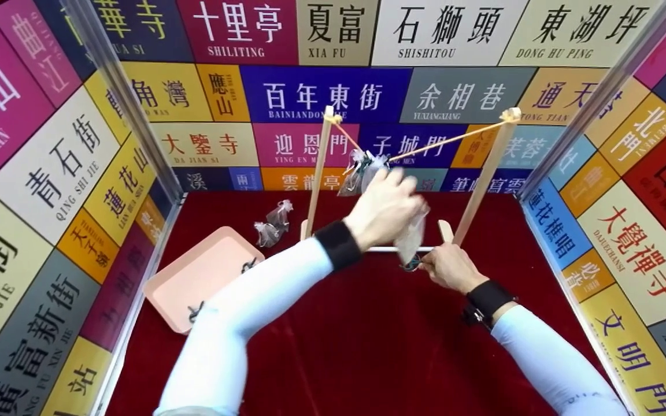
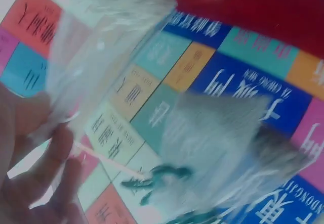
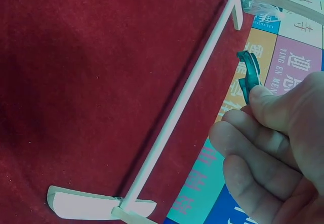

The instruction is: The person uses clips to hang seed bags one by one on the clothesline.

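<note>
My left hand (image 1: 388,205) pinches the gathered end of a small sheer bag (image 2: 96,62), which appears partly filled. In the head view this bag (image 1: 411,240) hangs down below the fingers, and the hand is blurred. Between thumb and forefinger, my right hand (image 1: 454,268) grips a small green clip (image 3: 249,75), low in front of the right post. Other sheer bags (image 1: 362,176) hang from a sagging string (image 1: 446,142) just behind my left hand. Green clips (image 2: 164,176) sit at the top of a hanging bag (image 2: 217,138).
The string runs between two wooden posts, left (image 1: 318,173) and right (image 1: 486,173), joined low down by a white bar (image 3: 177,107). Two more bags (image 1: 275,222) lie on the red cloth (image 1: 356,346). A pink tray (image 1: 194,271) at left holds green clips (image 1: 196,311). Printed panels surround the cloth.
</note>
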`<state>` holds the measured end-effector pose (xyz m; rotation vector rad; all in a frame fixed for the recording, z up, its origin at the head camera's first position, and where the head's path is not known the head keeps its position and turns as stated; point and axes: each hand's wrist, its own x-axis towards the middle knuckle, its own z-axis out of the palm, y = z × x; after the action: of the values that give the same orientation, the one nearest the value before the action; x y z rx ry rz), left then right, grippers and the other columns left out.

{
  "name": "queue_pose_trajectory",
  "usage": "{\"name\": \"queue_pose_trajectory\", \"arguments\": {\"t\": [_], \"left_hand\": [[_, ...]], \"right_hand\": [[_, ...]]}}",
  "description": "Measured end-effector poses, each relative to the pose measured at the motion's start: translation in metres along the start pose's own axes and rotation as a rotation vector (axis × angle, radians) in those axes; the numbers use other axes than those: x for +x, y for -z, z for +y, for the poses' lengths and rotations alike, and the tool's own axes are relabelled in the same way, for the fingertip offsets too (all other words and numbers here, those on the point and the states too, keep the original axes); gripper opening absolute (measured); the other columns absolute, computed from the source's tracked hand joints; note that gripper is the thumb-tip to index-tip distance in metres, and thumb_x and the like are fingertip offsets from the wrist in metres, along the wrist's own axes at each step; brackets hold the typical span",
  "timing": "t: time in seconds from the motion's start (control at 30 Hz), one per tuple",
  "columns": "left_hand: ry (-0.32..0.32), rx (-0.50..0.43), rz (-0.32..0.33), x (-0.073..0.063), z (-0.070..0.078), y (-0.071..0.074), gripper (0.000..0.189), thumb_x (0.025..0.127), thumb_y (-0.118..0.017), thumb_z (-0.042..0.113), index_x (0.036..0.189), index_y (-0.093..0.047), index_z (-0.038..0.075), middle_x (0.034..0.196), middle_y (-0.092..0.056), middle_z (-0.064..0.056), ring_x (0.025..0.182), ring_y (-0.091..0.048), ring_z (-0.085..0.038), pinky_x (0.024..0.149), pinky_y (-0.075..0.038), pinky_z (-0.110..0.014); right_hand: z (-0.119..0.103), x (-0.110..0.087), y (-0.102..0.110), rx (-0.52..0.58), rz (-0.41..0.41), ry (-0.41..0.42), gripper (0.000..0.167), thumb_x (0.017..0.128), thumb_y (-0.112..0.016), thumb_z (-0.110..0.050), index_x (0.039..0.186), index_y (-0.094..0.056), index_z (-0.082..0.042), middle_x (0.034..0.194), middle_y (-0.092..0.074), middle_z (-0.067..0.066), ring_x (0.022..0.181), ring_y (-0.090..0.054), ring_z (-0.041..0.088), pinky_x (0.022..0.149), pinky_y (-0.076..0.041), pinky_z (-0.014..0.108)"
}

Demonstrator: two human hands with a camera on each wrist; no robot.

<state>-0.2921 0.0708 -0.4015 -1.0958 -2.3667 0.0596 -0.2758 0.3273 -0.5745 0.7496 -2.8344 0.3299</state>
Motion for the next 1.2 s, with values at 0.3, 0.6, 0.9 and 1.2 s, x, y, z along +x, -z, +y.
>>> {"name": "queue_pose_trajectory", "arguments": {"t": [0.3,0.6,0.9,1.2], "left_hand": [[0.280,-0.011,-0.031,0.064,-0.038,-0.003,0.025,0.109,-0.064,0.041,0.119,-0.086,0.040,0.121,-0.086,0.008,0.125,-0.064,-0.021,0.128,-0.029,-0.057],[0.481,-0.087,-0.136,0.068,-0.069,-0.021,0.022,0.109,-0.067,0.036,0.116,-0.083,0.021,0.107,-0.087,-0.003,0.107,-0.079,-0.026,0.130,-0.031,-0.062],[0.489,-0.133,-0.105,0.069,-0.066,-0.021,0.025,0.111,-0.063,0.036,0.114,-0.082,0.020,0.106,-0.087,-0.005,0.103,-0.082,-0.027,0.122,-0.039,-0.056],[0.459,-0.171,-0.132,0.068,-0.063,-0.021,0.022,0.111,-0.066,0.040,0.112,-0.082,0.025,0.105,-0.088,0.000,0.103,-0.083,-0.025,0.125,-0.040,-0.056]], "right_hand": [[-0.004,0.017,0.042,-0.040,-0.022,-0.029,0.012,0.094,-0.085,-0.013,0.082,-0.085,-0.012,0.078,-0.082,0.009,0.066,-0.074,0.037,0.058,-0.061,0.059],[-0.026,0.073,0.122,0.023,0.223,0.054,0.014,0.106,-0.074,-0.007,0.104,-0.084,0.001,0.080,-0.081,0.019,0.053,-0.066,0.028,0.051,-0.059,0.044],[-0.049,0.116,0.180,-0.232,0.330,-0.007,0.043,0.112,-0.063,-0.017,0.073,-0.050,-0.005,0.060,-0.047,0.011,0.050,-0.055,0.039,0.045,-0.050,0.056],[-0.057,0.140,0.202,-0.319,0.167,-0.054,0.029,0.101,-0.064,-0.006,0.073,-0.066,-0.002,0.075,-0.072,0.024,0.069,-0.071,0.052,0.060,-0.060,0.068]]}}
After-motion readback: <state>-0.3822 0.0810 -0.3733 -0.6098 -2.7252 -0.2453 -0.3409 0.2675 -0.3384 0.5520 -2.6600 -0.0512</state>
